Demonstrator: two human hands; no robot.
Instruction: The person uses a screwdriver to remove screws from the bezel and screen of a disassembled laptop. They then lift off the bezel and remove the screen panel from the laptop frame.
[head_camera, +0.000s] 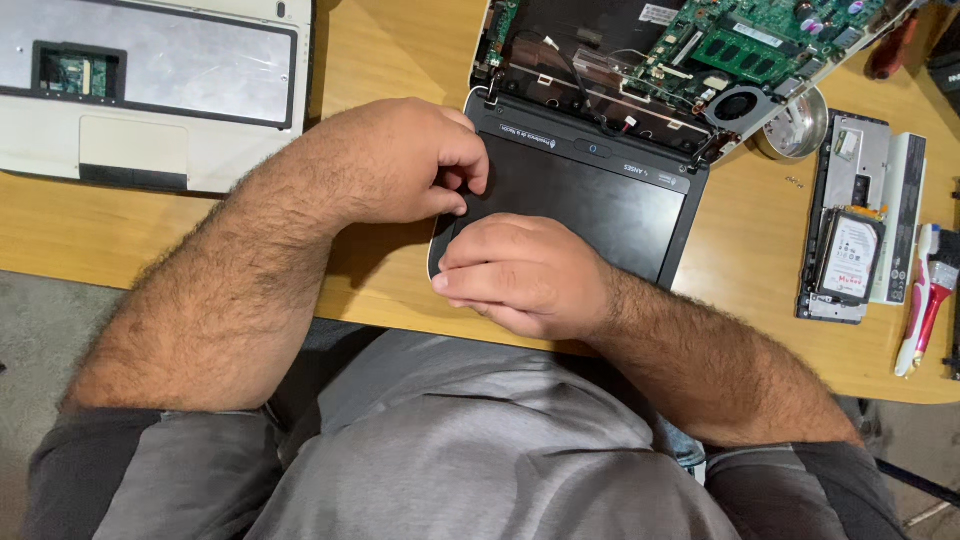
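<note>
A black laptop screen panel (600, 205) lies flat on the wooden table (390, 60), still joined at its hinge to an opened laptop base with a bare green circuit board (740, 45) and a small fan (740, 105). My left hand (410, 160) grips the panel's left edge near the upper corner, fingers curled over the bezel. My right hand (525, 275) presses on the panel's lower left corner, fingers closed along its edge. Both forearms cross in front of my grey shirt.
A second, light-coloured laptop base (150, 90) with its keyboard removed sits at the top left. To the right lie a metal bowl (800, 125), a hard drive in its caddy (850, 255), a white part, and red-handled tools (925, 300).
</note>
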